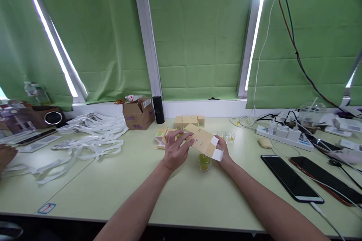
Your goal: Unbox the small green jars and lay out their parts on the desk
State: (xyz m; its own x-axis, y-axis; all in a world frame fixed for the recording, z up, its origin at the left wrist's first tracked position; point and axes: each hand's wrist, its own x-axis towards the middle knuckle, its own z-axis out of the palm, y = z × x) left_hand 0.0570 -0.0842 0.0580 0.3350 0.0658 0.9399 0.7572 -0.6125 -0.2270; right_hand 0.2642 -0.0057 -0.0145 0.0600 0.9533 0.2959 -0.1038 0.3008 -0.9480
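A small tan cardboard box point(202, 141) is held up at a slant above the table, its white inner flaps open at the right end. My left hand point(175, 151) grips its left end, fingers over the upper face. My right hand point(223, 153) closes round the right end beside the flaps, its fingers partly hidden behind the box. Just below stands a small clear cup point(204, 162) with something yellow-green in it, its top covered by the box. Behind my left hand lie more tan cartons point(160, 137), partly hidden.
A row of small tan boxes point(190, 121) stands at the back, with clear cups point(228, 136) nearer. On the left are white straps point(93, 131), a brown carton point(138, 113), a black cylinder point(158, 110) and another person's hand point(7, 156). Phones point(291, 177) and a power strip point(284, 138) lie right.
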